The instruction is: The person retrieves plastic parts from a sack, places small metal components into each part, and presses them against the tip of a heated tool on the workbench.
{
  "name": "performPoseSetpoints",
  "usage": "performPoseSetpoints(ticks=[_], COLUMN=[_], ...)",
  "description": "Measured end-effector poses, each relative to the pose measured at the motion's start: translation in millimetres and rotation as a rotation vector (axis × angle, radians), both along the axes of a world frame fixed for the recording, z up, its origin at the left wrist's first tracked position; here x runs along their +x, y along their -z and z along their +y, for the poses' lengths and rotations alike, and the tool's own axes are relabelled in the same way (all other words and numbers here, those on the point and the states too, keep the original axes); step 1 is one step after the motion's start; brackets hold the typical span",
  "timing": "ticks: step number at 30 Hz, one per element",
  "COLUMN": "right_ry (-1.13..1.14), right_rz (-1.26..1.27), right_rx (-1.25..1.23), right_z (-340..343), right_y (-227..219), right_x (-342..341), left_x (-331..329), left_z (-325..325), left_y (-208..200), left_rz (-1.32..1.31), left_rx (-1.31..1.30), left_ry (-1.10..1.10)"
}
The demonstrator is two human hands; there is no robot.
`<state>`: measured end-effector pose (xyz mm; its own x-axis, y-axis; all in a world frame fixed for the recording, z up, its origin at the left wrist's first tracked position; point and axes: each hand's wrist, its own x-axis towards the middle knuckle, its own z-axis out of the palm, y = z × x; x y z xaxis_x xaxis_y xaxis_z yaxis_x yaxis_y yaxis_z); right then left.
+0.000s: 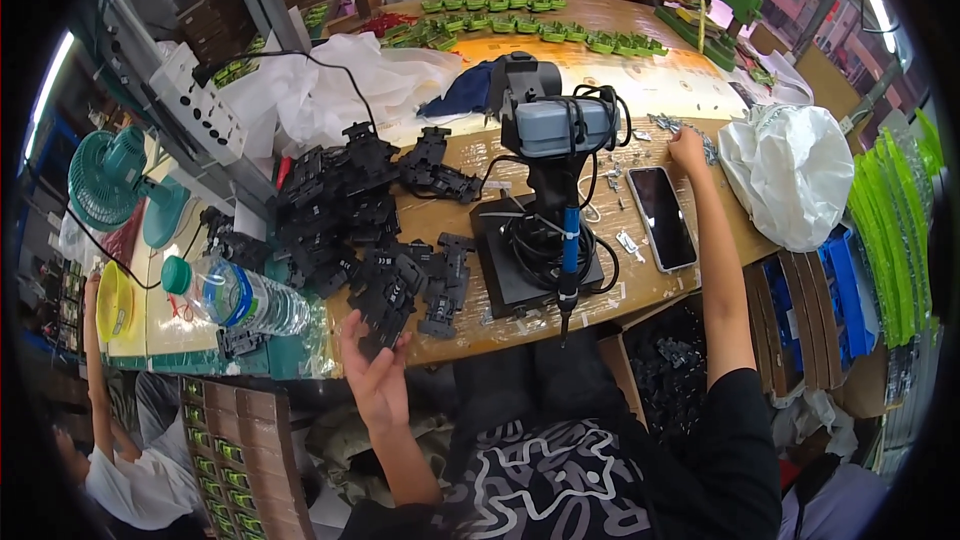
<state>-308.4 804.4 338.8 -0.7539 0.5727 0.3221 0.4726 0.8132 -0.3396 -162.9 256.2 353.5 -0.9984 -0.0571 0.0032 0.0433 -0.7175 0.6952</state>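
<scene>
At the table's near edge, my left hand has its thumb and fingers about a black plastic chassis. Beside it spreads a large heap of similar black chassis. My right arm stretches far out, and my right hand reaches with bent fingertips into a scatter of small metal parts. Whatever those fingertips pinch is too small to make out. Between my hands hangs an electric screwdriver, tip down, with a coiled black cable on its stand.
A phone lies left of my right forearm, near a white plastic bag. Left stand a water bottle and a green fan. Green plastic shells line the far table, where other people sit. An open box of dark parts is below.
</scene>
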Motion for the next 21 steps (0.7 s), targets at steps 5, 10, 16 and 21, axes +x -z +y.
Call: performPoseSetpoints(ticks=[5, 10, 16, 21], right_ry=[-0.041, -0.062, -0.258, -0.301], right_rz=[-0.044, 0.194, 0.538, 0.72], right_rx=[0.018, -0.03, -0.547, -0.815], right_z=[-2.5, -14.4, -56.4, -139.2], right_y=[-0.5, -0.3, -7.3, -37.1], right_x=[-1.2, 18.6, 88.6, 168.7], left_x=[8.1, 18.7, 37.8, 58.9], left_z=[12.8, 28.0, 38.8, 56.0], left_y=[-4.9, -14.4, -16.6, -32.5], left_rz=[-0.099, -0.128, -0.152, -0.094], left_rx=[0.012, 0.0, 0.048, -0.113], left_ry=[0.05, 0.103, 0.13, 0.128])
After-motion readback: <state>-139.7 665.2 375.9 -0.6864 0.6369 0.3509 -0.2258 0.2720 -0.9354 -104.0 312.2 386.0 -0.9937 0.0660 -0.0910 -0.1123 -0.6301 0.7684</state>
